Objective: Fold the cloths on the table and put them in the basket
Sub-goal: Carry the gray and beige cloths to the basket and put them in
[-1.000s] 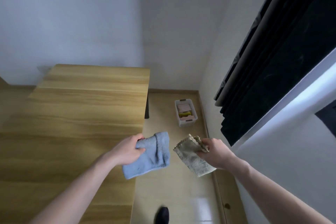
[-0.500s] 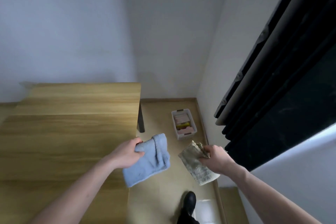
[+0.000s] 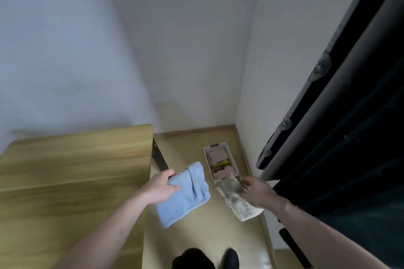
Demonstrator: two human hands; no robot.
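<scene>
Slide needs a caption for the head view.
Left hand holds blue cloth, right hand beige cloth, near basket.

Light-blue cloth (image 3: 185, 194), speckled beige cloth (image 3: 237, 202), white basket (image 3: 208, 160)

Head-worn view, steeply downward, near hands (image 3: 161, 188)

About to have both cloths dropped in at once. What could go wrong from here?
1. The basket on the floor looks narrow and already holds folded cloths, so two more may not fit neatly.
2. The blue cloth hangs loosely from the left hand; its fold may open.
3. The right hand pinches only one end of the beige cloth; it could slip.
</scene>
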